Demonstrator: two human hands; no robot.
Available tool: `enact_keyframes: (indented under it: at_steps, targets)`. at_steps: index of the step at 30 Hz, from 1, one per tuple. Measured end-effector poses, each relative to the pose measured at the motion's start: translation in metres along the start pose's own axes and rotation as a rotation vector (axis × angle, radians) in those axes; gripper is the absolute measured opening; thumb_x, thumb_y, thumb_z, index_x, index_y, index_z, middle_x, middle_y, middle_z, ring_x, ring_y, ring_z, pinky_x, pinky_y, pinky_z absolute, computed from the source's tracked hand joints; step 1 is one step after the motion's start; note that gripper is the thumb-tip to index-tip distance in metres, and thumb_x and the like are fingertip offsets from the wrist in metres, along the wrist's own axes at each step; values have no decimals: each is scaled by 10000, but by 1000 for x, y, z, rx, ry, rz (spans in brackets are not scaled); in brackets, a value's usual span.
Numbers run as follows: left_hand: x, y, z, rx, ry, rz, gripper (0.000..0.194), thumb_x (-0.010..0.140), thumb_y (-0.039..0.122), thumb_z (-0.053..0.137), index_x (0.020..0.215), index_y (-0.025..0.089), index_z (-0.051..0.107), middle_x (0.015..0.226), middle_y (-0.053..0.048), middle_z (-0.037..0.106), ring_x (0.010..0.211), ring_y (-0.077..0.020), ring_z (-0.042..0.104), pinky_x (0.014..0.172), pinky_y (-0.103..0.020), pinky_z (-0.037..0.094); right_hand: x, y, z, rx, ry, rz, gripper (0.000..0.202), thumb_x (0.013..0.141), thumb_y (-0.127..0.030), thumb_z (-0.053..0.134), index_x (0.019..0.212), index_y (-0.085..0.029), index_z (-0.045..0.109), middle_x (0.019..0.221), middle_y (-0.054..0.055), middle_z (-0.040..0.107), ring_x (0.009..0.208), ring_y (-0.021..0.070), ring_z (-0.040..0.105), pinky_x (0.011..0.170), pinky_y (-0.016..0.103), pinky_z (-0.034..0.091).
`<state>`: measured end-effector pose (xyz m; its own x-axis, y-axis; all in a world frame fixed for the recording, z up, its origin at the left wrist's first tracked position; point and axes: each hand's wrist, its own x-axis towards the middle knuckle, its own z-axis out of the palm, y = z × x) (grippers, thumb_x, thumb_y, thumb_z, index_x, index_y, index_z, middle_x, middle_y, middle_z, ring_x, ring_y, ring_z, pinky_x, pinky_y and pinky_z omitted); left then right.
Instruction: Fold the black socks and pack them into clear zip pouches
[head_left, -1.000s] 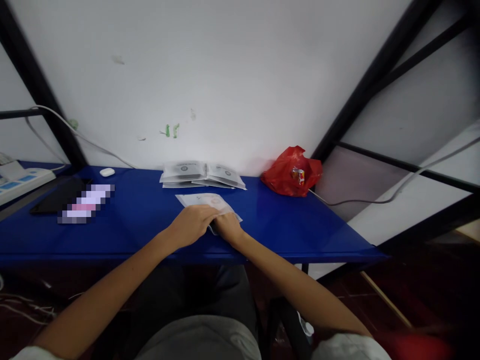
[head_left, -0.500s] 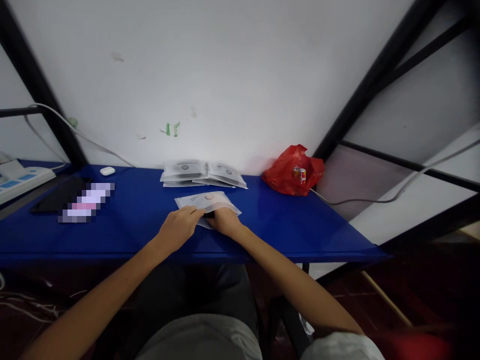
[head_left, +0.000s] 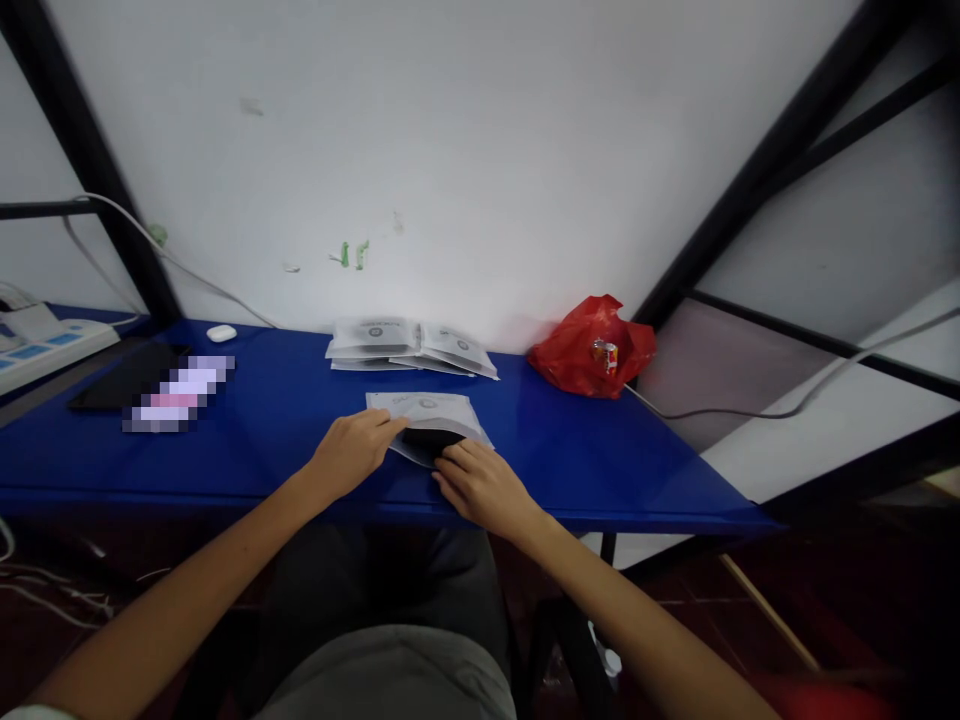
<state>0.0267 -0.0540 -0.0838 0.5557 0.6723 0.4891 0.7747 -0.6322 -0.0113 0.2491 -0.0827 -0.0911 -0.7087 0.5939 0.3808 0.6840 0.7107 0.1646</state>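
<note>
Left hand (head_left: 355, 452): translucent pouch (head_left: 429, 406) is pinched at its edge
Right hand (head_left: 491, 488): pouch mouth is touched; grip's hold cannot be told
Black item (head_left: 427, 442): seen inside pouch

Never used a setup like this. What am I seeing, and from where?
No machine here: one camera worn on a person's head looks forward and down. The person's bare left hand holds the edge of a pale bag on the blue table; the bare right hand is at its open mouth, where something black shows inside. Whether that hand grasps anything is unclear. Similar bags lie behind, by the wall. A red bag sits to the right; to the left are a small white case and a power strip.
</note>
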Motion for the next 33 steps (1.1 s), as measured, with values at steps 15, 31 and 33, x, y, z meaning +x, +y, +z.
enact_keyframes:
  at_steps: [15, 31, 33]
  targets:
    - [-4, -7, 6, -28, -14, 101, 348, 877, 95, 397, 1143, 186, 602, 810, -39, 617, 788, -148, 589, 681, -247, 482, 3, -9, -3, -116, -170, 208, 480, 899, -523, 403, 1025, -119, 629, 975, 135, 621, 936, 261, 575, 794, 373, 462]
    - [-4, -2, 0, 68, -156, 69, 331, 880, 102, 443, 1154, 206, 596, 833, -27, 641, 769, -143, 609, 656, -233, 459, -4, 0, -2, -118, -159, 248, 460, 932, -485, 344, 914, -128, 633, 930, 120, 619, 904, 238, 571, 781, 357, 425]
    - [-4, -2, 0, 73, -159, 71, 331, 879, 99, 449, 1154, 207, 597, 835, -25, 642, 772, -144, 611, 654, -234, 458, -4, -1, -1, -125, -154, 265, 432, 932, -477, 354, 863, -146, 621, 903, 106, 622, 880, 231, 574, 772, 350, 418]
